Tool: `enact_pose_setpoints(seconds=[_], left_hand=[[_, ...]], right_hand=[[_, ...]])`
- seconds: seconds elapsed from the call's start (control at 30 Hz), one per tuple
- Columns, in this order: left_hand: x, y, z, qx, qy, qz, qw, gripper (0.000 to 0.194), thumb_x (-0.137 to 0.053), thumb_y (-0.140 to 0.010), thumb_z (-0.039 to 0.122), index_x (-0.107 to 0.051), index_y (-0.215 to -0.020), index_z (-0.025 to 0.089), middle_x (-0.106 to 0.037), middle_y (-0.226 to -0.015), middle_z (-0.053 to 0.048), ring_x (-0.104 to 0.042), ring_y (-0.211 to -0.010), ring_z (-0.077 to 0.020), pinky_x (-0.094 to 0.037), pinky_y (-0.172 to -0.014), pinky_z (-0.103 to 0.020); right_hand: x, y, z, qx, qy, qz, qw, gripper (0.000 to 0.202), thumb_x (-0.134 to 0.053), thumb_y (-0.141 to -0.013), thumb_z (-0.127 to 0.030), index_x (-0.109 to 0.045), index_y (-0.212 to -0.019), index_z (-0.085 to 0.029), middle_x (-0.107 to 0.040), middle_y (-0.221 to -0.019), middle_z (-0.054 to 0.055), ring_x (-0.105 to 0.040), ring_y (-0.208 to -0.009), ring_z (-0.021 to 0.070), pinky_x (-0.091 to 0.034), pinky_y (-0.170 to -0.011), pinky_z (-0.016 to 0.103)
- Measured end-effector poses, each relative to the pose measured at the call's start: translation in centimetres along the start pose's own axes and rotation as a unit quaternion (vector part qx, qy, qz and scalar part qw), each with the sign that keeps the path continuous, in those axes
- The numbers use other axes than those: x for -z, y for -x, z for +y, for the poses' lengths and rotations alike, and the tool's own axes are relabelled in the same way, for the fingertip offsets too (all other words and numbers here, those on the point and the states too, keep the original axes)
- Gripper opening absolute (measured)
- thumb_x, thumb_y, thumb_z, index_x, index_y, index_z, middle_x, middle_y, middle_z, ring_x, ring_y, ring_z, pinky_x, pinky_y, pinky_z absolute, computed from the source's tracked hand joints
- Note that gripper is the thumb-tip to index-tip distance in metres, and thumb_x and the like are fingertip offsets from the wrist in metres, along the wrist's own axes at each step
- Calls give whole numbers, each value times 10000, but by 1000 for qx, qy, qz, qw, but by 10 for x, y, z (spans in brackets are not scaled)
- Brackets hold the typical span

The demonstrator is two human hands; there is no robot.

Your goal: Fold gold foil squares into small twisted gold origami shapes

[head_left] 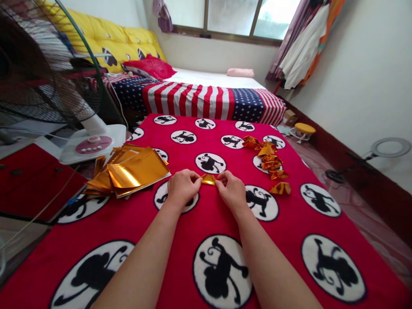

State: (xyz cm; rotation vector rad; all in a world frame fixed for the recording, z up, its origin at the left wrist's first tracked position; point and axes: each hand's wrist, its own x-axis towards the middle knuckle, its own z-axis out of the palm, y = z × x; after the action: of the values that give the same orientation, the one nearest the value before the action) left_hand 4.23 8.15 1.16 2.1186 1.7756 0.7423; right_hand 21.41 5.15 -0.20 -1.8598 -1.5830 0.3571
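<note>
A small folded piece of gold foil paper (209,180) is pinched at both ends, low over the red cloth in the middle of the view. My left hand (183,186) grips its left end between thumb and fingers. At the right end, my right hand (232,191) pinches it the same way. A fanned pile of flat gold foil sheets (138,169) lies to the left of my left hand. Beyond my right hand, several folded gold foil pieces (271,162) form a loose line on the cloth.
The red cloth (180,283) with monkey prints covers the surface before me. An electric fan (93,143) stands at the left, close to the foil sheets. Behind is a bed with a flag-patterned cover (189,101). A yellow stool (304,128) and ring light (391,147) stand right.
</note>
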Motion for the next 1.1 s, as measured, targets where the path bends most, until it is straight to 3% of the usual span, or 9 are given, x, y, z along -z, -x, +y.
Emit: enact_pose_setpoints(seconds=[0.4, 0.67, 0.87, 1.1], left_hand=[[-5, 1, -2, 0, -13, 8, 1000, 135, -659, -782, 366, -716, -765, 245, -705, -818, -16, -630, -736, -180, -384, -595, -272], [-8, 4, -7, -24, 21, 22, 999, 138, -688, -791, 344, -699, -873, 234, -673, -872, -24, -619, -788, -172, -417, -672, -266], [-7, 5, -14, -35, 129, 12, 991, 89, -676, -783, 296, -685, -811, 211, -696, -803, -20, -624, -752, -172, -428, -674, -266], [-10, 4, -16, -43, 272, 22, 961, 82, -653, -782, 262, -677, -804, 186, -716, -779, -21, -651, -736, -163, -479, -716, -268]], right_hand=[[1, 0, -11, -28, 62, -13, 998, 86, -616, -799, -260, -653, -868, -225, -703, -753, 4, -633, -705, 173, -361, -617, 262], [-3, 0, -17, -28, 108, 2, 994, 88, -588, -788, -225, -661, -834, -210, -676, -860, 47, -624, -790, 199, -389, -675, 287], [-10, 7, -6, -13, -34, 52, 998, 55, -580, -771, -232, -627, -797, -218, -656, -803, 14, -600, -735, 175, -422, -678, 272], [-11, 8, -3, -6, -233, 29, 972, 188, -632, -779, -376, -675, -851, -208, -697, -757, 5, -610, -663, 161, -459, -651, 262]])
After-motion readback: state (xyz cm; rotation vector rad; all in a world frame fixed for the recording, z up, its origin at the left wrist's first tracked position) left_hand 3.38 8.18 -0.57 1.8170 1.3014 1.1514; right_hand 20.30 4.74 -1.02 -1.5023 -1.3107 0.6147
